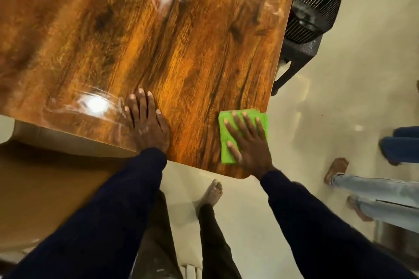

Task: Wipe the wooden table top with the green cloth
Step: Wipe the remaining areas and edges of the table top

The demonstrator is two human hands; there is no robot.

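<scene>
Bright green and finely ribbed, the folded cloth [229,140] lies flat at the near right corner of the wooden table top [145,36], its edges close to the rounded corner. The right hand [250,142] presses down on it with straight fingers spread apart, the palm covering the cloth's lower right part. The left hand [147,124] rests flat on the bare wood to the left of the cloth, well apart from it, fingers straight and close together, near the table's front edge. Both arms wear dark navy sleeves [108,215].

The table top is glossy, with a strong orange-brown grain and dark knots; two white light glares sit on its sheen, with faint curved streaks around them. Beyond its right edge stands a black plastic chair [310,13] with a slatted back. The floor [353,88] is pale, smooth and shiny. The person's bare foot [210,195] shows below the table, and another person's feet and light jeans [374,195] show at the right.
</scene>
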